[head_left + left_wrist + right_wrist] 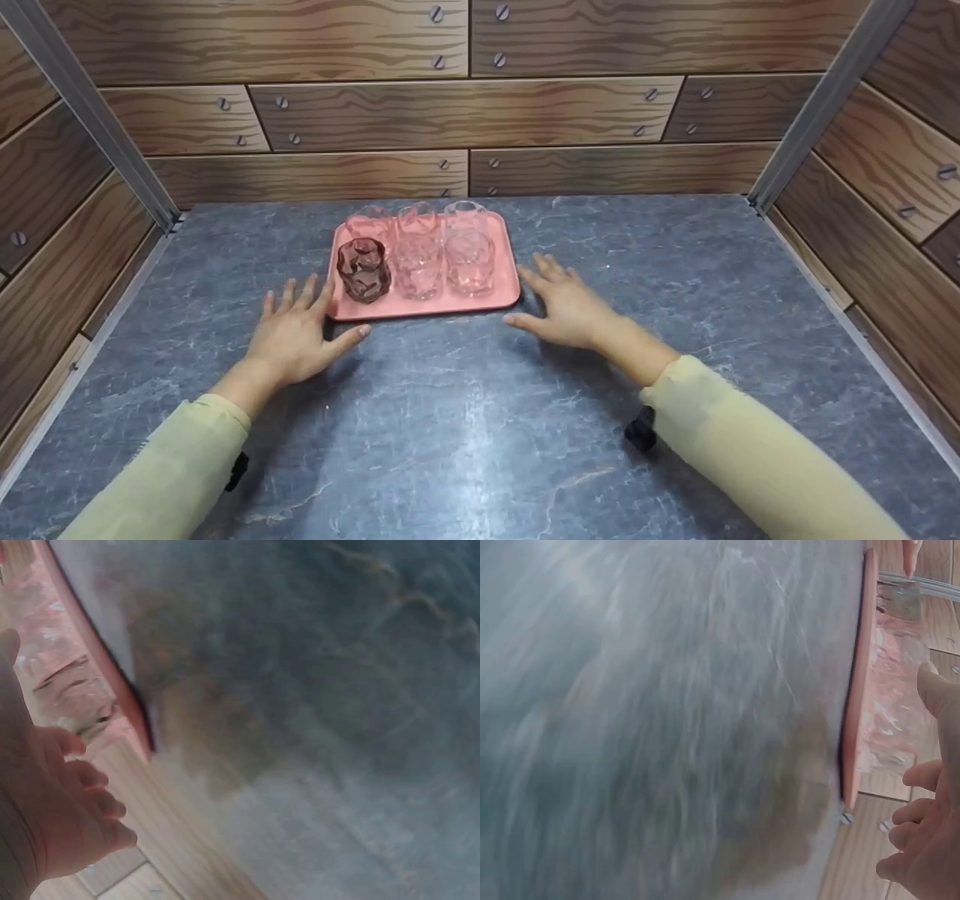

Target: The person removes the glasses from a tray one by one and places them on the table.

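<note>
A pink rectangular tray (507,279) lies towards the back of the table, left of centre. Several clear, wavy-sided glasses (470,264) stand on it in two rows, along with one brown tinted glass (365,271) at the front left. My left hand (296,337), fingers spread, is at the tray's front left corner. At the right edge is my right hand (566,306), its fingers extended and the thumb apart. Whether either hand touches the tray I cannot tell. In both wrist views the tray's rim (124,694) (857,690) shows beside relaxed fingers, and neither hand holds anything.
The grey marbled tabletop (450,420) stretches from the tray to the front. Wood-patterned panels (360,112) wall in the back and both sides, with metal posts (814,112) at the back corners. A dark object (640,430) sits under the right wrist.
</note>
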A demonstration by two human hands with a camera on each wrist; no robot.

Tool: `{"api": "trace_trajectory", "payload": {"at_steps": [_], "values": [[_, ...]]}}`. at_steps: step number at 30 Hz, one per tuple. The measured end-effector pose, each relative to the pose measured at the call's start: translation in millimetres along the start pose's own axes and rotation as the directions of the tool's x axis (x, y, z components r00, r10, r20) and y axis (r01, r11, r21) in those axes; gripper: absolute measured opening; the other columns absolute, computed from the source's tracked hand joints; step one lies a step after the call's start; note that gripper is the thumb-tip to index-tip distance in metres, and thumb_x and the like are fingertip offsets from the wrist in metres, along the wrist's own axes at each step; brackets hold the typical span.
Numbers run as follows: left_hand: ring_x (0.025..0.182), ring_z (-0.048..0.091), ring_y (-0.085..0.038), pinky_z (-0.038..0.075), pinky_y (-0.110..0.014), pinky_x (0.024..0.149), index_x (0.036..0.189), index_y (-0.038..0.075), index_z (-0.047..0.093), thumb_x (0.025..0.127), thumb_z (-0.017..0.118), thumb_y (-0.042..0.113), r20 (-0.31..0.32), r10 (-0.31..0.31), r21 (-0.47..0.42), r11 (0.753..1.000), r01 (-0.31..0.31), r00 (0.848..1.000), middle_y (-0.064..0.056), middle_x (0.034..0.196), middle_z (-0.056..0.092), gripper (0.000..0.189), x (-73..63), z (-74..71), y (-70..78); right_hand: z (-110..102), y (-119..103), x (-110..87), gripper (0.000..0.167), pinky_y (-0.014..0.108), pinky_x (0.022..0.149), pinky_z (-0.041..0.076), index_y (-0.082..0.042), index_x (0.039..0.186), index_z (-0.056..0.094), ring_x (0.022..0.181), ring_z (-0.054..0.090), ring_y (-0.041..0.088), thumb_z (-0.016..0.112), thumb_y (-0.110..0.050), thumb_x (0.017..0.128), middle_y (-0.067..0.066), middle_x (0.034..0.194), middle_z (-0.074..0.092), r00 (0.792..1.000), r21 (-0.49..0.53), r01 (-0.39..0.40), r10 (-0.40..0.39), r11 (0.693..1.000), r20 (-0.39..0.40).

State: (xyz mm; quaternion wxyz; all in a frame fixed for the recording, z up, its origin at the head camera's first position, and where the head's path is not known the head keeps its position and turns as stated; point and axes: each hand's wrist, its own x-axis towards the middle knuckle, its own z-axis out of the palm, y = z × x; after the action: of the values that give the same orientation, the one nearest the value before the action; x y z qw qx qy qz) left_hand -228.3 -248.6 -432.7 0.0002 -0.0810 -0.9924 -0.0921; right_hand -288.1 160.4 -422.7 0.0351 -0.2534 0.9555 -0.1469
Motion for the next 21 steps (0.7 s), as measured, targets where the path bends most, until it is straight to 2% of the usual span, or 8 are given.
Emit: {"api": "trace_trajectory", "payload": {"at_steps": [4,10,15,21], "values": [[0.155,0.015,-0.059,0.006,-0.072,0.126,0.167,0.002,0.028,0.098,0.041,0.082,0.048,0.030,-0.022,0.999,-0.028,0.998,-0.027,0.171,0.021,0.107,2.7,8.4,-2.5,11,-4,7.5,0.096,0.065,0.128,0.015,-0.004,0.165,0.036,0.159,0.016,0.046,0.063,-0.067,0.098,0.027,0.172,0.021,0.999,0.022,0.022,-0.023,1.000,0.047],[0.154,0.021,-0.057,0.013,-0.067,0.127,0.163,-0.003,0.033,0.097,0.043,0.083,0.095,0.074,-0.049,0.996,-0.070,0.993,-0.029,0.168,0.027,0.109,3.5,13.3,-2.2,21,-7,11.2,0.094,0.063,0.129,0.014,-0.006,0.165,0.037,0.160,0.016,0.044,0.063,-0.066,0.098,0.024,0.174,0.016,0.993,0.017,-0.001,-0.001,1.000,0.117],[0.155,0.023,-0.054,0.016,-0.061,0.129,0.161,-0.008,0.035,0.098,0.047,0.080,0.097,0.096,-0.054,0.994,-0.091,0.991,-0.033,0.166,0.029,0.109,5.0,15.0,-2.3,25,-8,11.6,0.091,0.061,0.128,0.018,-0.004,0.163,0.039,0.159,0.018,0.044,0.062,-0.064,0.099,0.024,0.174,0.016,0.991,0.021,-0.010,0.007,1.000,0.131],[0.155,0.021,-0.053,0.016,-0.060,0.129,0.161,-0.008,0.034,0.099,0.050,0.076,0.081,0.110,-0.057,0.993,-0.105,0.991,-0.034,0.166,0.027,0.105,5.8,18.6,-4.4,23,-8,12.1,0.088,0.061,0.127,0.023,-0.001,0.161,0.042,0.158,0.022,0.046,0.062,-0.062,0.100,0.026,0.172,0.019,0.993,0.021,0.010,-0.012,1.000,0.117]]}}
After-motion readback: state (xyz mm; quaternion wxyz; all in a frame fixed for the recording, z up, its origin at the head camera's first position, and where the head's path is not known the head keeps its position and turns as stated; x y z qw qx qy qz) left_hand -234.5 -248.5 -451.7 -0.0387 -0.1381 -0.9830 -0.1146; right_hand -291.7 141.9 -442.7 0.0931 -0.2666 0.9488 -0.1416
